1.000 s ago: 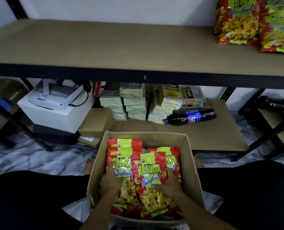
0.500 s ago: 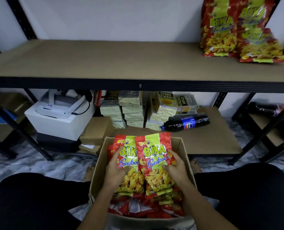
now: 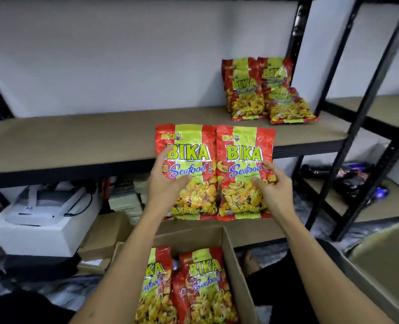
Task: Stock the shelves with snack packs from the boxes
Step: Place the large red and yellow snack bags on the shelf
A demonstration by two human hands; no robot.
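Bottom centre: the open box (image 3: 234, 265) holds more snack packs (image 3: 203, 284). Mid-frame: left hand (image 3: 164, 183) grips one raised pack (image 3: 189, 160), right hand (image 3: 276, 190) grips a second pack (image 3: 245, 155) alongside. Step in hand appears to be transfer. Next: setting both on the shelf (image 3: 77, 136), beside the stocked packs (image 3: 263, 90) upper right.

packs (image 3: 267, 90) on shelf (image 3: 100, 134), box (image 3: 238, 272) below
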